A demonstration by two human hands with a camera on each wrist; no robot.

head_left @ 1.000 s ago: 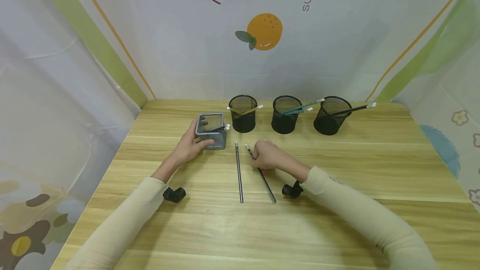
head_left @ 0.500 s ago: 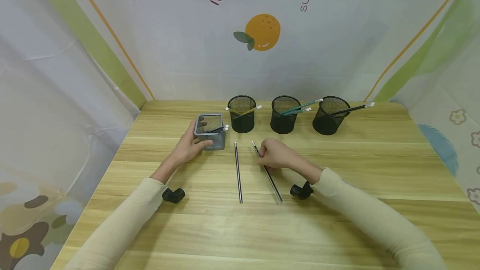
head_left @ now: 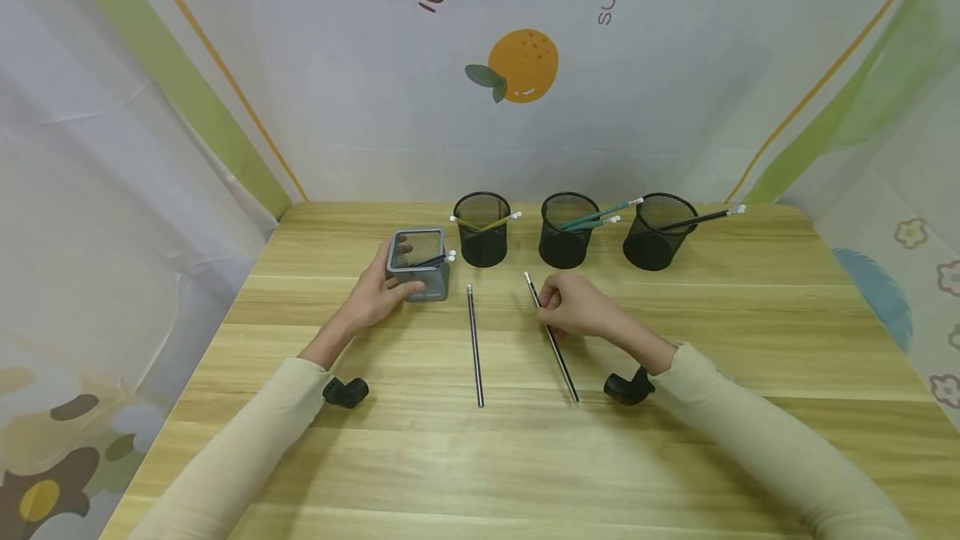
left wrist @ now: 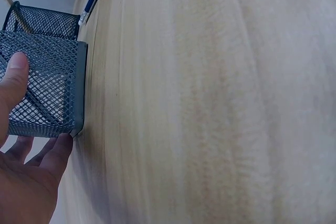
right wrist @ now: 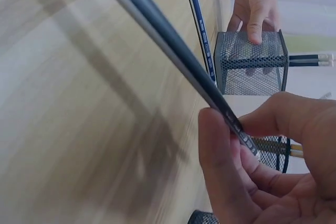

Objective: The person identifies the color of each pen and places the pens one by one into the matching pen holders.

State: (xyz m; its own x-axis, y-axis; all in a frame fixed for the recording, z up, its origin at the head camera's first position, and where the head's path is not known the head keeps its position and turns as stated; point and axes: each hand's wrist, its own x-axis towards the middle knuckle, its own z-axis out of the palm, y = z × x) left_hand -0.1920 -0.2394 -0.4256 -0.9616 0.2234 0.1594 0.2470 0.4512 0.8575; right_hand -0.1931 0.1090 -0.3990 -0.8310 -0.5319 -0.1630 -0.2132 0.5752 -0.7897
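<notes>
My left hand (head_left: pixel 373 297) grips the grey square mesh pen holder (head_left: pixel 427 284), thumb across its front and fingers around the far left side. A couple of dark pencils (head_left: pixel 433 260) lean in that holder, their white eraser ends over its right rim. A dark pencil with silvery stripes (head_left: pixel 564 365) is pinched between the thumb and fingers of my right hand (head_left: pixel 576 305); its eraser end points away from me. In the right wrist view the pencil (right wrist: pixel 168 45) slants above the table, casting a shadow. Between the hands lies a dark blue striped pencil (head_left: pixel 476 348).
Behind stand three round black mesh cups: one with yellow pencils (head_left: pixel 483 248), one with teal pencils (head_left: pixel 564 250), and a tilted one (head_left: pixel 651 247) with black pencils (head_left: pixel 701 219). All are on a wooden table (head_left: pixel 420 473), with a printed curtain (head_left: pixel 360 107) along its back edge.
My right hand has moved to the right with the pinched pencil, widening its distance from the lying pencil. The left hand has stayed on the pen holder.
</notes>
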